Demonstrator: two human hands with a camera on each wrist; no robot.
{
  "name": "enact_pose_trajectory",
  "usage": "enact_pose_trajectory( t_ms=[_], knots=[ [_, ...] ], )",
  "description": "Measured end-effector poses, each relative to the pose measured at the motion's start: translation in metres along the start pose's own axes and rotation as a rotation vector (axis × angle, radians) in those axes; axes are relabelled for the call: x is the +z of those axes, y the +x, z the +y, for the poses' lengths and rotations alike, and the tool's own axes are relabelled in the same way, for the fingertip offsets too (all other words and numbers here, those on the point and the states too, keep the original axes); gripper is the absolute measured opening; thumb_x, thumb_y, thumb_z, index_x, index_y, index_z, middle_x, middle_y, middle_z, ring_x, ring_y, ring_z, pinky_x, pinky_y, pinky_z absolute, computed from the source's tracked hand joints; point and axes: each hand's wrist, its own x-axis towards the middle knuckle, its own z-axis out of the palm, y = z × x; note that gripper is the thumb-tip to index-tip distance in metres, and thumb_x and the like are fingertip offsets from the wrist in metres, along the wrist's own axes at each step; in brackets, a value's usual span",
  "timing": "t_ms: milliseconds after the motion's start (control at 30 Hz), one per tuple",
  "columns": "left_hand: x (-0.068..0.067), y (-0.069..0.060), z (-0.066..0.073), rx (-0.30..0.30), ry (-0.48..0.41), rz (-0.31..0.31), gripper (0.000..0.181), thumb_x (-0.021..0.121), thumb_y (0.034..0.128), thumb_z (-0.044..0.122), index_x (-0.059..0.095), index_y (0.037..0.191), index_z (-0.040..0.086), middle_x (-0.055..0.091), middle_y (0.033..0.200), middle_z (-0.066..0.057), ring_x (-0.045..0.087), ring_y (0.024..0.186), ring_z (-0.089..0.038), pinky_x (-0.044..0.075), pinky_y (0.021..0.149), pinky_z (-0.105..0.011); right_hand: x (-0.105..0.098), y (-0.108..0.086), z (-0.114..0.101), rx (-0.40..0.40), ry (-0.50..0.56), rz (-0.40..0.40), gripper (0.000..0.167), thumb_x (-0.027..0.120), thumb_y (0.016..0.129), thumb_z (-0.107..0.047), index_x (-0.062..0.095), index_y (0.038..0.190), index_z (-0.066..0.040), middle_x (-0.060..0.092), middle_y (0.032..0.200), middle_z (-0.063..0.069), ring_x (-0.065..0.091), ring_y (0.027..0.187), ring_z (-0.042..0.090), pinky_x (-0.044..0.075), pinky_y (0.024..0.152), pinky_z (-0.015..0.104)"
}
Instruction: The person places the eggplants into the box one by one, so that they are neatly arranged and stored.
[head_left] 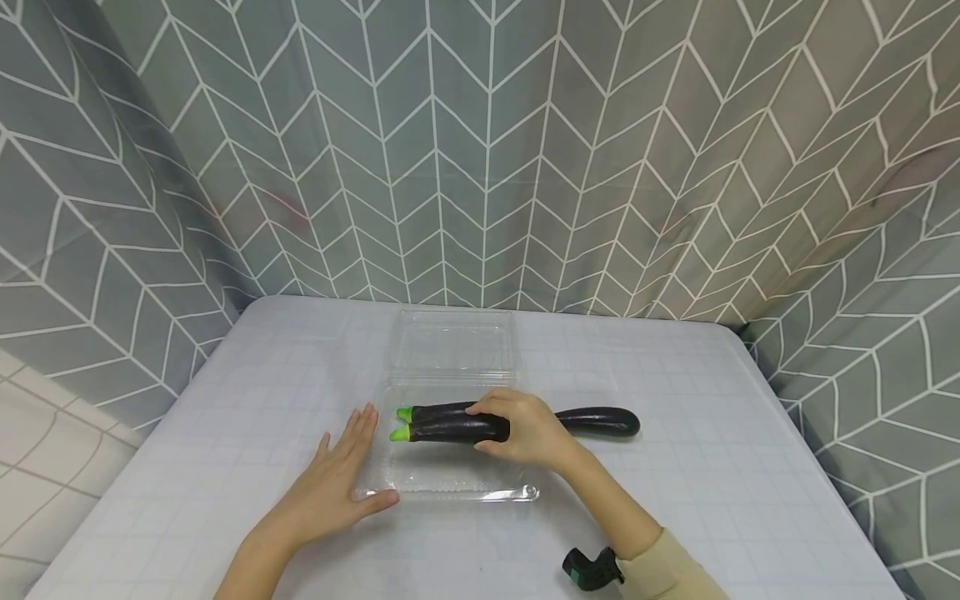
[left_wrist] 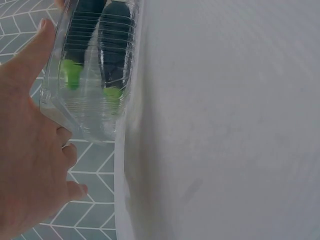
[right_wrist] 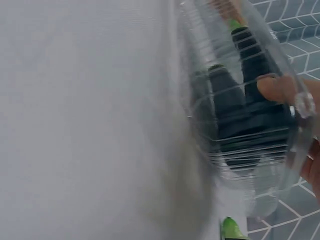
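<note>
- Head: hands apart; your right hand grips two eggplants inside the clear container, your left hand lies straight-fingered at its left edge, another eggplant lies to the right.
- Left wrist: their green stems show through the container.
- Right wrist: your thumb rests on one eggplant.

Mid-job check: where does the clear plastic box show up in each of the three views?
Head: the plastic box sits below the picture's centre.
Left wrist: the plastic box is at the top, left of centre.
Right wrist: the plastic box is in the right half, reaching the top edge.
Shared landmark: the dark eggplants with green ends.
</note>
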Motion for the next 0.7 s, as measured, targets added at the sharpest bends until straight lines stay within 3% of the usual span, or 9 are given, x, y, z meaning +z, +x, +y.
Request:
enact_pose_trajectory(
  t_ms=[233,700],
  knots=[
    [0.001,0.000,0.000,0.004,0.003,0.008,0.108,0.067,0.0793,0.060,0.015,0.153,0.002,0.016,0.158,-0.018,0.017,0.143,-0.039,0.014,0.107,-0.068,0.011,-0.004,-0.003,0.045,-0.048,-0.057,0.043,0.083,0.074,-0.021,0.070,0.114,-0.013,0.065,0.110,-0.002,0.061,0.105,0.015,0.050,0.090,0.029],
    [0.001,0.001,0.000,0.006,-0.001,0.009,0.107,0.068,0.0790,0.060,0.017,0.153,0.001,0.017,0.158,-0.018,0.017,0.143,-0.039,0.014,0.107,-0.068,0.020,-0.001,-0.008,0.021,-0.181,-0.089,0.043,0.086,0.072,-0.025,0.072,0.110,-0.013,0.062,0.107,-0.005,0.060,0.101,0.012,0.052,0.081,0.024]
  ],
)
